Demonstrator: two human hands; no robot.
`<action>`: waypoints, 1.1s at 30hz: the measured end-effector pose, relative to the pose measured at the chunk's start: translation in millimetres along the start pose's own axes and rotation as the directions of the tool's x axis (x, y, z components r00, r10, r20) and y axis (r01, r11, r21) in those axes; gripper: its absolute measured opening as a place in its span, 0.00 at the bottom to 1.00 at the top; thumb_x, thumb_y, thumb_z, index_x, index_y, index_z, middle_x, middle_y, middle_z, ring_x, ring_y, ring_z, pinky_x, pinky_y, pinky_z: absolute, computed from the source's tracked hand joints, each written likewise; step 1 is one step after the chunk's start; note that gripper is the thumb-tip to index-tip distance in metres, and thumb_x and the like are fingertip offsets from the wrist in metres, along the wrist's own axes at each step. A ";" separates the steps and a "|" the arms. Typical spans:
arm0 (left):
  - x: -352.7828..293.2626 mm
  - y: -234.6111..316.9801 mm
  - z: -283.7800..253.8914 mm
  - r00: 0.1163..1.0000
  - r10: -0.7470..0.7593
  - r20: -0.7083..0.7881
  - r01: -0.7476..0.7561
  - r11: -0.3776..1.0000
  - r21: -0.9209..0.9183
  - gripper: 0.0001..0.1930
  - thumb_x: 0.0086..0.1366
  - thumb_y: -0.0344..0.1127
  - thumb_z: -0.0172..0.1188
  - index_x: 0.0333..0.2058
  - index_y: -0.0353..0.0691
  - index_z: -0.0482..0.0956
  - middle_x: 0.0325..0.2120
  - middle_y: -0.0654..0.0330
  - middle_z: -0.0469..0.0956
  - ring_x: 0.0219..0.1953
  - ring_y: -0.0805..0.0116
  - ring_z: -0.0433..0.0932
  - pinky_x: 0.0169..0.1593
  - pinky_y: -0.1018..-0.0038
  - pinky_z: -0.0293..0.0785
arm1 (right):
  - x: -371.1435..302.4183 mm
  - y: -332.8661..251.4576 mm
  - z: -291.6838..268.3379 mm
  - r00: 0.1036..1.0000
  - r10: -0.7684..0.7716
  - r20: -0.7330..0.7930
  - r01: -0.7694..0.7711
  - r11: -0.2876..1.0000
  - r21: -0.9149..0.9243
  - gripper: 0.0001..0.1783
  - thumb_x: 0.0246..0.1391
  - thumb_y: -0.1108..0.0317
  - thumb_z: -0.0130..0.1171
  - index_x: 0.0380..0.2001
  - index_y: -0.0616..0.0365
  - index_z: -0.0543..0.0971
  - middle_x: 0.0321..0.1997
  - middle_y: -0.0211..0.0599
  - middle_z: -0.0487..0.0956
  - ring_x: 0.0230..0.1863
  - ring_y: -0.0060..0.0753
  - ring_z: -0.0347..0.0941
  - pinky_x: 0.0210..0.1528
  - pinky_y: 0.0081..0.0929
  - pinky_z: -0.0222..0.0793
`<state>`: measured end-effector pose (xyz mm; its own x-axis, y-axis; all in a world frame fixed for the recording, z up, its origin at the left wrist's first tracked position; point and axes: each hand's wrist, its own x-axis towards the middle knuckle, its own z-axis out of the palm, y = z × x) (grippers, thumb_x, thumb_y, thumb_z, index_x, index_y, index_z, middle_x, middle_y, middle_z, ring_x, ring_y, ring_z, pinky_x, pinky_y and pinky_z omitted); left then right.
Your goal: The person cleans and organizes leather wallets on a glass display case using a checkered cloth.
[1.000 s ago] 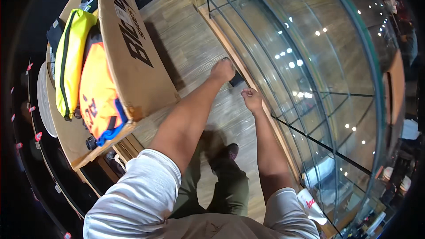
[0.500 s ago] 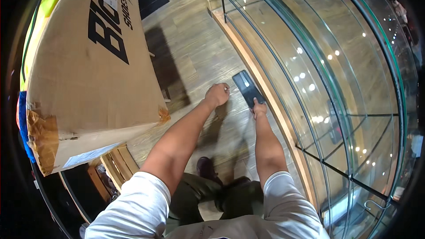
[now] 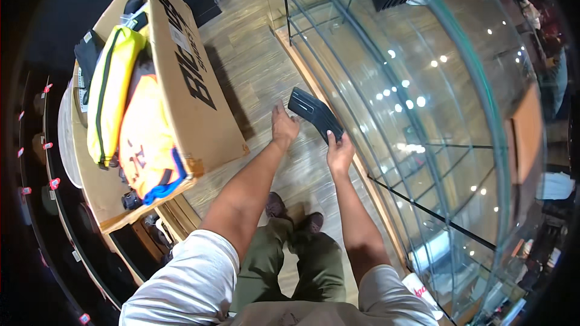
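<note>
Looking down from the head view: right hand has fingers closed around the lower end of one flat black panel, held tilted above the wood floor, just beside the glass showcase. Left hand is spread open, fingertips near the panel's left edge (contact unclear). Panel looks stiff, thin, probably light and a bit slick; best taken by its long edges. Count: one panel, one cardboard box, one yellow bag, one orange bag.
</note>
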<state>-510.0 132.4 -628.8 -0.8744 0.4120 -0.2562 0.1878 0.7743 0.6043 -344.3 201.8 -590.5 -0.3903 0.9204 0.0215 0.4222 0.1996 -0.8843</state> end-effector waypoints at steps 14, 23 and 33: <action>60.8 198.1 -209.7 0.851 0.406 -0.334 -0.525 0.689 -0.500 0.23 0.60 0.24 0.55 0.56 0.36 0.70 0.47 0.47 0.76 0.47 0.51 0.77 0.53 0.65 0.74 | 70.8 -244.4 -57.9 0.932 -0.295 -0.209 0.279 0.955 -0.101 0.17 0.65 0.65 0.54 0.46 0.71 0.73 0.41 0.57 0.73 0.43 0.60 0.72 0.47 0.46 0.66; 173.5 274.3 -215.0 0.766 0.586 -0.262 -0.625 0.586 -0.516 0.18 0.63 0.25 0.59 0.53 0.35 0.73 0.44 0.49 0.73 0.47 0.52 0.76 0.49 0.65 0.75 | 178.7 -273.6 -34.4 0.904 -0.189 -0.383 0.101 0.966 -0.238 0.14 0.59 0.66 0.64 0.34 0.70 0.77 0.29 0.50 0.76 0.28 0.43 0.74 0.34 0.36 0.69; 192.7 288.6 -201.0 0.810 0.577 -0.108 -0.529 0.638 -0.560 0.22 0.63 0.27 0.59 0.57 0.34 0.74 0.37 0.45 0.80 0.36 0.49 0.79 0.44 0.64 0.76 | 205.4 -253.8 -11.1 0.780 0.101 -0.618 0.033 0.979 0.201 0.18 0.56 0.70 0.67 0.44 0.64 0.72 0.33 0.32 0.76 0.28 0.19 0.72 0.33 0.19 0.71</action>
<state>-714.1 338.6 -352.2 -0.6478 0.7286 0.2226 0.3316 0.0066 0.9434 -522.6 343.9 -356.5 0.2440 0.9454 0.2159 0.2361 0.1581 -0.9588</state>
